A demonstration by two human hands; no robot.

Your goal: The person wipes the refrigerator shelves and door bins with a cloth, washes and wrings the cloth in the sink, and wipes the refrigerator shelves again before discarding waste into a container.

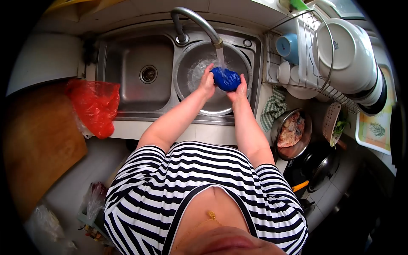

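Observation:
A bunched, wet blue cloth [226, 79] is held between both hands under the running water of the curved faucet [196, 19]. My left hand [207, 82] is closed on its left side, thumb toward the top. On its right side my right hand [239, 89] grips it, with some fingers hidden underneath. Directly below is a round metal basin [183, 91] with water in it, set in the right bowl of the steel sink [140, 111].
A red plastic bag [94, 106] hangs at the sink's left front corner. To the right are a dish rack [272, 55] with bowls and plates, a checked cloth [273, 108], a metal bowl [309, 131] of raw meat [291, 131] and a lidded pan [324, 170].

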